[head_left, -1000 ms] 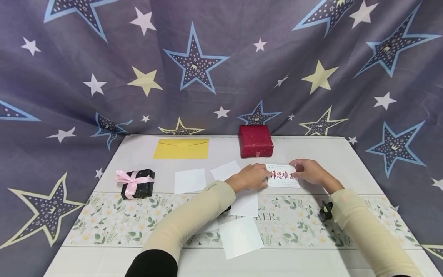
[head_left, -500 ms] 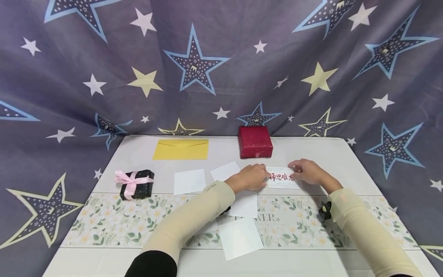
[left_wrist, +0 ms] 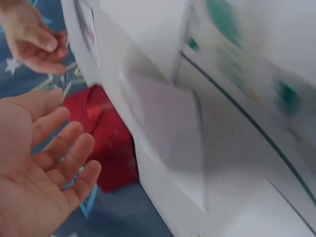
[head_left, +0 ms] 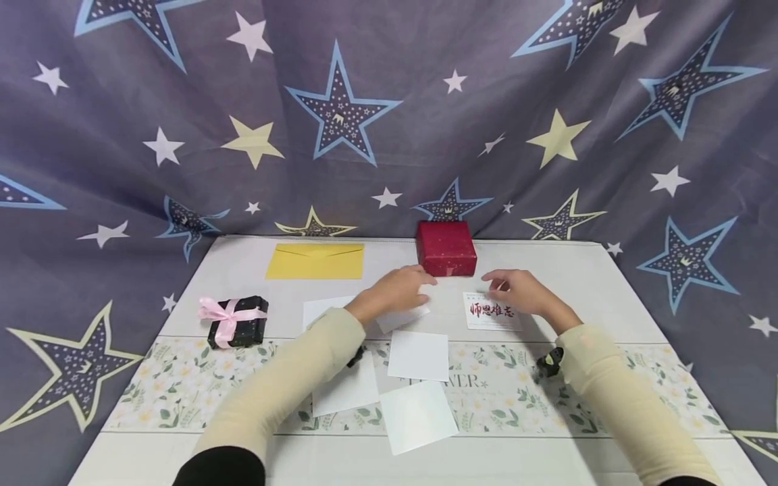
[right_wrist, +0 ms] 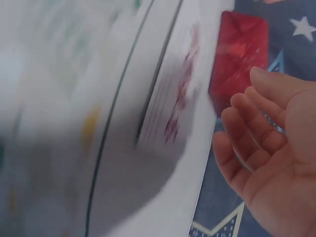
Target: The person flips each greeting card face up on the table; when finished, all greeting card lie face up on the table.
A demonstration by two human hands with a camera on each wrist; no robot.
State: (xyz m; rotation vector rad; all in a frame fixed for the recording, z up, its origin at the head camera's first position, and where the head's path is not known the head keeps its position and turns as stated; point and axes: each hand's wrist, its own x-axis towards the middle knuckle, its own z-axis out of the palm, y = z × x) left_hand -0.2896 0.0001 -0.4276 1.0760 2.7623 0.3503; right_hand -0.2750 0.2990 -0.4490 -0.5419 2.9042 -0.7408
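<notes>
A white card [head_left: 491, 312] with red brush-style characters lies flat on the right part of the table. My right hand [head_left: 524, 291] hovers just over its far right corner with relaxed, slightly bent fingers and holds nothing; the right wrist view shows its palm [right_wrist: 276, 153] bare. To the left of the card, my left hand [head_left: 396, 291] is above a white paper square [head_left: 402, 320], partly covering it in the head view. Its fingers are spread loosely, and the left wrist view shows nothing in the palm [left_wrist: 34, 173]. A red box [head_left: 446, 248] stands behind, between both hands.
Nearer me lie more white squares: one in the middle [head_left: 418, 356], a glossier one [head_left: 419, 417] and another left [head_left: 348, 388]. A yellow envelope [head_left: 316, 261] lies at the back left, a black gift box [head_left: 248, 329] with pink ribbon at left. A starry curtain [head_left: 389, 135] hangs behind.
Both hands have let go of the card, which stays on the table. My left hand has moved left and away, over a paper square; my right hand has lifted slightly off.
</notes>
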